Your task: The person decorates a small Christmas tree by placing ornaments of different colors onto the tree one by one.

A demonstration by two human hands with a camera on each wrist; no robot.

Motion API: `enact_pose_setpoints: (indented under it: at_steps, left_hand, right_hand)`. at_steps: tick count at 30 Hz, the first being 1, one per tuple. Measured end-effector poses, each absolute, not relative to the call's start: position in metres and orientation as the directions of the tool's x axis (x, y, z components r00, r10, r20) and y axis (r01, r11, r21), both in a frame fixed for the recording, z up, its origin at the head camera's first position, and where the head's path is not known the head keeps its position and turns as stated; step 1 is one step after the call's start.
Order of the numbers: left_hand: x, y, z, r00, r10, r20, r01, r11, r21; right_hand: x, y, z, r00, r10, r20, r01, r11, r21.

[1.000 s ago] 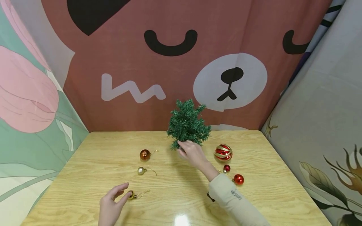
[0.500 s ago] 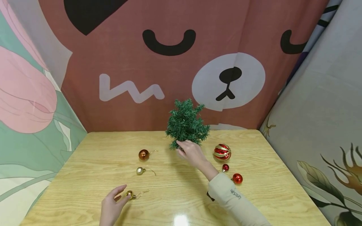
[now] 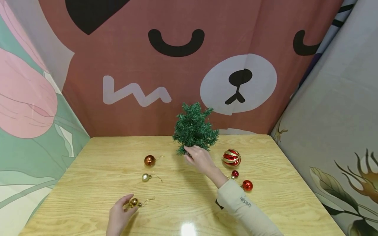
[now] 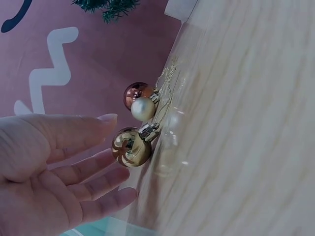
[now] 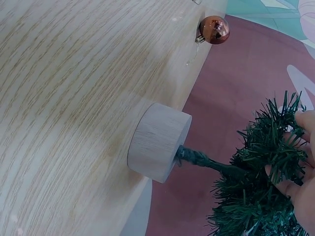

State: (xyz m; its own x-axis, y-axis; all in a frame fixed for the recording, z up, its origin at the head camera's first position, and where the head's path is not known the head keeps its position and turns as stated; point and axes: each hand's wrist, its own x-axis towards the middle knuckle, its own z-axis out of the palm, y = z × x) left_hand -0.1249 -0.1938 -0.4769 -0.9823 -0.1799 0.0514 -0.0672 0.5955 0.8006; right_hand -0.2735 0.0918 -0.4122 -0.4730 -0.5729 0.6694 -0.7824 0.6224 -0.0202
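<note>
In the head view my left hand (image 3: pixel 120 211) is at a shiny gold bauble (image 3: pixel 134 202) on the table, thumb on its near side and fingers on the far side. The left wrist view shows its fingers fairly straight and spread, fingertips right at the gold ball. My right hand (image 3: pixel 201 160) holds a low front branch of a small green artificial Christmas tree (image 3: pixel 193 127). Close up, its fingers (image 5: pixel 304 132) curl around the branch tip, and needles hide part of them. The tree's round wooden base (image 5: pixel 160 142) stands on the table.
A copper-brown bauble (image 3: pixel 149 160) and a pale gold bauble (image 3: pixel 145 177) lie left of centre. To the right are a large red-and-gold striped ball (image 3: pixel 231 158), a small red bauble (image 3: pixel 235 174) and a red bauble (image 3: pixel 247 185). A dark object (image 3: pixel 219 204) shows beside the right sleeve.
My left hand has shifted slightly right, its thumb now lower beside the gold bauble, more of which shows. The right hand stays at the branch. The head view has shifted a little.
</note>
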Motion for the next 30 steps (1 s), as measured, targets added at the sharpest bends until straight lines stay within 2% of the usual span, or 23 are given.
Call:
enact_pose_setpoints:
  at_steps: [14,30]
  left_hand:
    - [-0.1291,-0.1881,-0.4789,-0.98,-0.188,0.062,-0.067,0.612,0.788]
    - [-0.1319,-0.186,-0.4812,-0.967,-0.214,0.136,-0.049,0.684,0.728]
  right_hand:
    - [-0.2711,0.0916,-0.4105,-0.473,-0.582,0.661,-0.781,0.624,-0.01]
    - [-0.2719,0.0926,-0.4111,-0.475,-0.588,0.655,-0.779,0.626,-0.003]
